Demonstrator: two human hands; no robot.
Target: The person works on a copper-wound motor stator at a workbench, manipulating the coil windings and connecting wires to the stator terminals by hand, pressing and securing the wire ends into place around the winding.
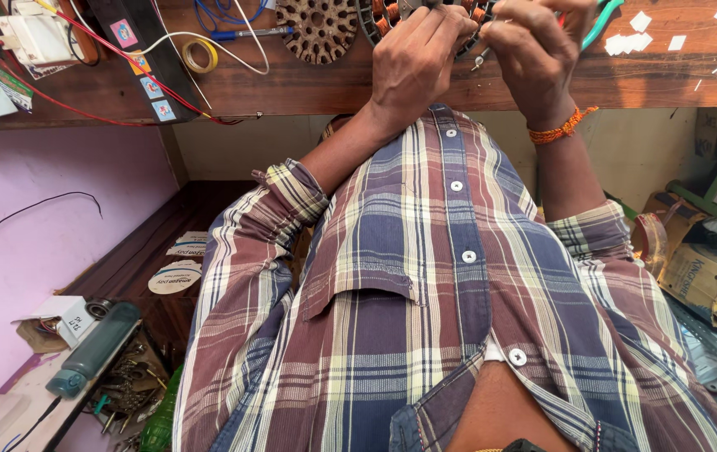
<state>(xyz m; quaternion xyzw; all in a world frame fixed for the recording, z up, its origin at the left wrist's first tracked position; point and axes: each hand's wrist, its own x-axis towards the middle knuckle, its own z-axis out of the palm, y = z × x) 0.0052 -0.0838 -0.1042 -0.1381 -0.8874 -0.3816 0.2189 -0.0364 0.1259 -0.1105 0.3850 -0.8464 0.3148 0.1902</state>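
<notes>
My left hand (pixel 415 60) rests on a round motor stator with copper windings (pixel 382 17) at the top edge of a wooden bench (pixel 543 79), its fingers curled over the part. My right hand (pixel 530 54), with an orange thread at the wrist, is closed around a small metal tool (pixel 481 57) beside the same stator; green-handled pliers (pixel 606 18) poke out behind it. A second round rusty core (pixel 317 29) lies to the left of the stator. Most of the stator is hidden by my hands and the frame edge.
A yellow tape roll (pixel 199 55), red and white wires (pixel 82 50), a black box (pixel 145 50) and white paper scraps (pixel 639 33) lie on the bench. Below are a pink wall (pixel 32 209), a grey bottle (pixel 95 347) and cardboard boxes (pixel 702 268).
</notes>
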